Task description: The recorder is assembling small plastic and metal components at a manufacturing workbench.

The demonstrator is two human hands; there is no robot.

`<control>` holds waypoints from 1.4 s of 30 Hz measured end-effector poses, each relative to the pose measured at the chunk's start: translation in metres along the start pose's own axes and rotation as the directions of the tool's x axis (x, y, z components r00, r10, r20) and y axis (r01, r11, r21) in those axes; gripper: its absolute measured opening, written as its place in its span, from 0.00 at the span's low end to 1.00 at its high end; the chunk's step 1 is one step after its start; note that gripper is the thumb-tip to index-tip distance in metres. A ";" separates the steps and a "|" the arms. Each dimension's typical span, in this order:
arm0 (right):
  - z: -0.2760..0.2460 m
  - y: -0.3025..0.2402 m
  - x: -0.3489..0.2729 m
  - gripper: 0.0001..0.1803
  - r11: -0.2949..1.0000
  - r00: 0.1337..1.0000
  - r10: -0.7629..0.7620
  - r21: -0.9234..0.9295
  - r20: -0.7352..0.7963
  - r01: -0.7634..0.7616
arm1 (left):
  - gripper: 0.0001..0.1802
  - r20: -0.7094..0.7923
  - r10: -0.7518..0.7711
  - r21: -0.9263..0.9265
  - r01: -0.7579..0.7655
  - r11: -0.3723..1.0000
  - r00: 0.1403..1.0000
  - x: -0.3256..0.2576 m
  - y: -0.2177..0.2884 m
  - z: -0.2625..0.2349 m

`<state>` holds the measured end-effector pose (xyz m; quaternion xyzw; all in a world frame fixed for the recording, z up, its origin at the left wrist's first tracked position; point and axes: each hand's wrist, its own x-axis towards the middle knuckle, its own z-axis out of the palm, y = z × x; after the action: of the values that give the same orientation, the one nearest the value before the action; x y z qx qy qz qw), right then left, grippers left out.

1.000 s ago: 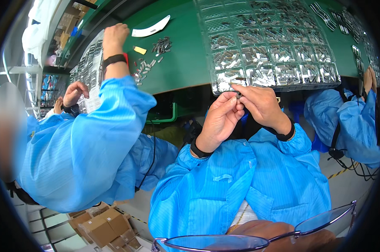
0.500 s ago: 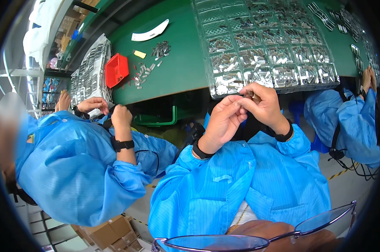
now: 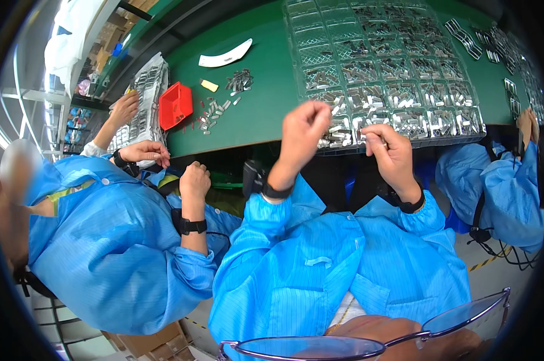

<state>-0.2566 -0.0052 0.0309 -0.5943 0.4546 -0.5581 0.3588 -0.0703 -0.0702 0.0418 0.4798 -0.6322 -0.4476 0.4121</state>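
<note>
Green tabletop (image 3: 266, 114) carries a clear compartment tray (image 3: 404, 66) packed with small metal parts, right at its near edge. Risk: a raised hand could clip the overhanging rim and spill parts. Left hand (image 3: 304, 129) lifted, fingers pinched closed, contents too small to tell. Right hand (image 3: 392, 150) curled at the tray's front row, grip shut on a metal part (image 3: 381, 142).

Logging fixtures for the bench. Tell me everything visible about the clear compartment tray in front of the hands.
The clear tray looks like thin, glossy moulded plastic, divided into a grid of rectangular pockets. Most pockets hold small silvery metal pieces. It lies flat on the green table, its near edge at the table's front edge. The left hand and right hand are raised in front of that near edge; whether either touches it cannot be told.
</note>
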 end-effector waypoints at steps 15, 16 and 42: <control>-0.038 0.016 -0.024 0.05 0.990 0.990 0.137 -0.019 -0.038 -0.138 | 0.07 0.193 0.271 0.817 -0.308 0.488 0.943 0.174 -0.062 0.006; -0.039 0.018 -0.024 0.05 0.989 0.989 0.143 -0.022 -0.042 -0.144 | 0.07 0.188 0.282 0.834 -0.305 0.460 0.941 0.173 -0.065 0.008; 0.012 0.014 -0.005 0.06 0.982 0.974 0.187 -0.005 0.129 -0.187 | 0.33 -0.164 0.213 0.883 0.047 0.467 0.963 0.072 -0.108 -0.124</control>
<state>-0.2464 -0.0061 0.0144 -0.5824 0.4825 -0.4839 0.4403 0.0589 -0.1761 -0.0235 0.6438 -0.7369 0.0265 0.2044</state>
